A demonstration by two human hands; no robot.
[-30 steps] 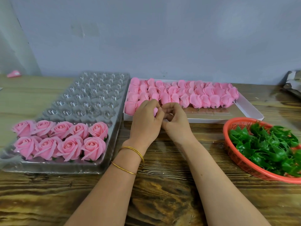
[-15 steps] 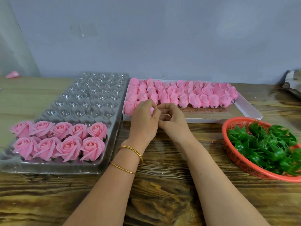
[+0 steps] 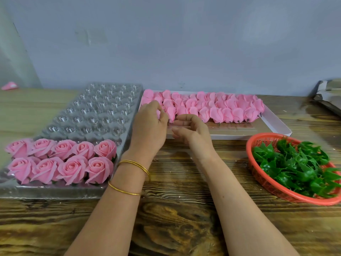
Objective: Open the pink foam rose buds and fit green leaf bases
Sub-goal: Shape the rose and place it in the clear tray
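Rows of closed pink foam rose buds [image 3: 215, 109] lie in a flat white tray [image 3: 276, 124] at the back of the table. My left hand [image 3: 149, 128] is at the tray's left end, its fingers curled round a pink bud [image 3: 158, 113] that is mostly hidden. Just to the right of it, apart from it, my right hand [image 3: 191, 132] hovers over the tray's front edge, fingers loosely curled and holding nothing. Green leaf bases [image 3: 295, 163] fill an orange basket [image 3: 258, 174] at the right. Several opened roses [image 3: 73, 163] stand in a clear plastic cell tray [image 3: 96, 111] at the left.
The wooden table [image 3: 175, 209] runs under everything, with a grey wall close behind. A grey wrapped object [image 3: 330, 97] sits at the far right edge. A small pink piece [image 3: 9, 86] lies at the far left by the wall.
The two hands, earlier pressed together on one bud, have come apart. My left hand has moved up and left to the bud tray's end.
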